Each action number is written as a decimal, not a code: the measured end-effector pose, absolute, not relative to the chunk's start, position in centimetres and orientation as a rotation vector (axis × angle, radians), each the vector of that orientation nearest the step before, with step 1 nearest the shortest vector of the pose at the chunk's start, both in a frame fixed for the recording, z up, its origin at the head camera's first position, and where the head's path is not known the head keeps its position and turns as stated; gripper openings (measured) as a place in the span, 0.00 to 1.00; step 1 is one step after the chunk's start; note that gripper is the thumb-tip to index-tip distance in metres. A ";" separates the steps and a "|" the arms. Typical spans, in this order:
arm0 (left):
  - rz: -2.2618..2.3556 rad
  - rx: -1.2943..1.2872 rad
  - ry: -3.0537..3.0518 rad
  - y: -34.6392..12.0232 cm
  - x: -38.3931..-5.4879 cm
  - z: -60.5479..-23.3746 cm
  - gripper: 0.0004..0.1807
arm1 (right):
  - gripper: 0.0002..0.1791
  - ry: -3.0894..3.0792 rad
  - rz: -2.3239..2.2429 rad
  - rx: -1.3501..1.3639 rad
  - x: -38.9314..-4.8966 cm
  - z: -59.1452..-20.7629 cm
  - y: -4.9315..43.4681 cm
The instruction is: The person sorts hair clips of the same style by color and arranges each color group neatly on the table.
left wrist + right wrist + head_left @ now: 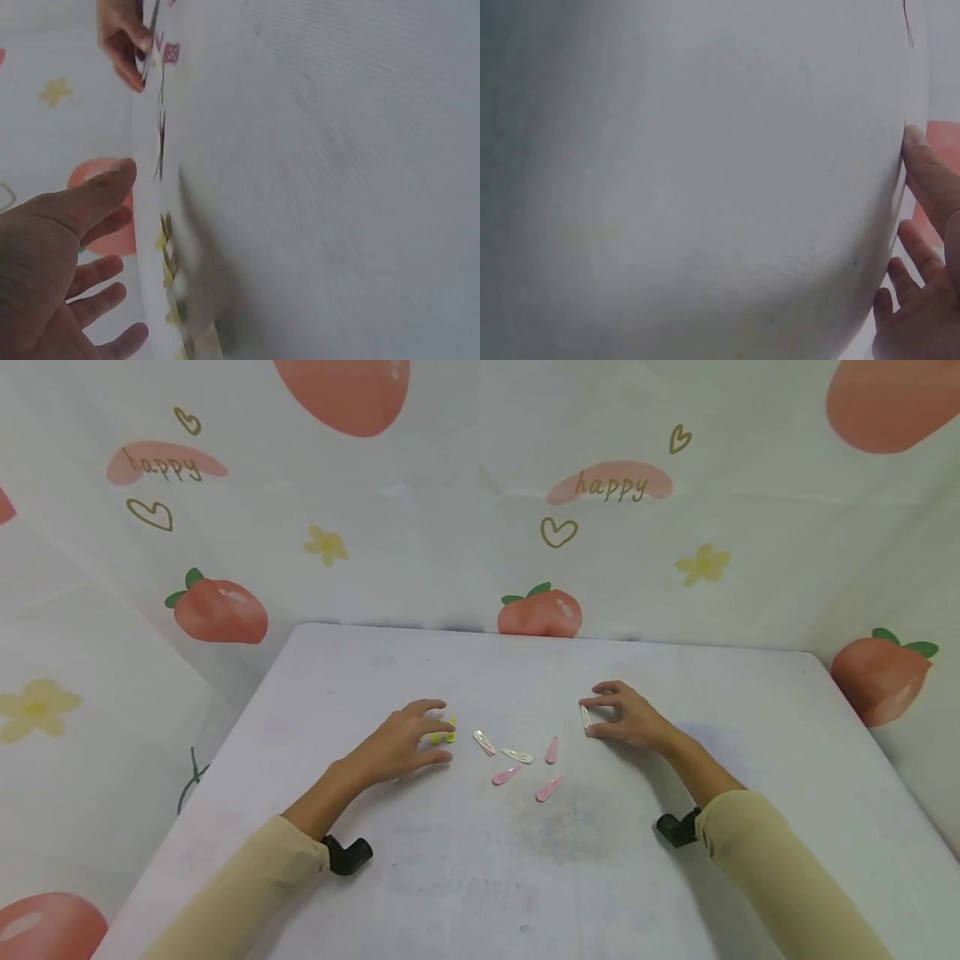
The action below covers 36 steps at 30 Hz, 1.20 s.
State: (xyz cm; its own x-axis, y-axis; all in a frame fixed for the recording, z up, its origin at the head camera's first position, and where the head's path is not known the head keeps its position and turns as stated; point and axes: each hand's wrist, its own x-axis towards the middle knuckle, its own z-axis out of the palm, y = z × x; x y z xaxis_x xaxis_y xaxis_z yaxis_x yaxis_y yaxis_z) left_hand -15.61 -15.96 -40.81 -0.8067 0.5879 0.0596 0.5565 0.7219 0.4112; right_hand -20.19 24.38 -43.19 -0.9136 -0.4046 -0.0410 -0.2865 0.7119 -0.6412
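Observation:
On the right of the table, my right hand (626, 718) pinches a white snap hair clip (585, 719) between thumb and fingers. That clip cannot be made out clearly in the right wrist view. My left hand (396, 745) hovers with spread, relaxed fingers over several yellow hair clips (451, 737), partly hiding them; the left wrist view shows a gap between its fingers and those yellow clips (169, 262). Between the hands lie two white hair clips, one tilted (484, 742) and one flatter (517, 756). Three pink hair clips (552, 750) are scattered beside and below them.
A white-covered table (465, 877) holds everything. Behind it hangs a pale cloth (450, 502) printed with peaches, flowers and hearts. Each wrist carries a black camera mount, the left one (349, 855) and the right one (677, 829), close above the tabletop.

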 end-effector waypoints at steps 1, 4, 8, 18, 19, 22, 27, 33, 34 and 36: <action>0.617 0.957 2.845 -15.4 -15.8 -40.9 0.23 | 0.29 2.740 -0.979 -0.560 -20.2 -43.2 24.3; 0.543 1.011 2.848 -14.1 -16.4 -41.1 0.23 | 0.29 2.744 -0.976 -0.562 -20.2 -43.1 24.2; 0.464 1.070 2.852 -13.1 -16.7 -41.4 0.22 | 0.29 2.747 -0.978 -0.584 -20.3 -43.1 24.1; 0.546 1.040 2.814 -13.3 -15.6 -41.6 0.19 | 0.29 2.745 -0.970 -0.575 -20.2 -42.7 24.0; 0.559 1.041 2.808 -13.3 -15.5 -41.6 0.19 | 0.29 2.744 -0.972 -0.570 -20.1 -42.7 24.1; 0.603 1.050 2.783 -13.2 -15.2 -41.8 0.18 | 0.29 2.740 -0.982 -0.558 -20.2 -42.8 24.2; 0.613 1.078 2.812 -12.8 -15.4 -42.0 0.17 | 0.30 2.740 -0.992 -0.559 -20.1 -43.0 24.3; 0.558 1.047 2.894 -12.1 -16.6 -42.0 0.26 | 0.31 2.761 -1.005 -0.607 -20.0 -43.1 24.5; 0.553 1.033 2.889 -11.9 -16.8 -41.9 0.28 | 0.31 2.761 -1.006 -0.604 -20.0 -43.2 24.5; 0.544 1.002 2.868 -11.7 -17.2 -41.8 0.30 | 0.30 2.759 -1.002 -0.592 -20.1 -43.3 24.5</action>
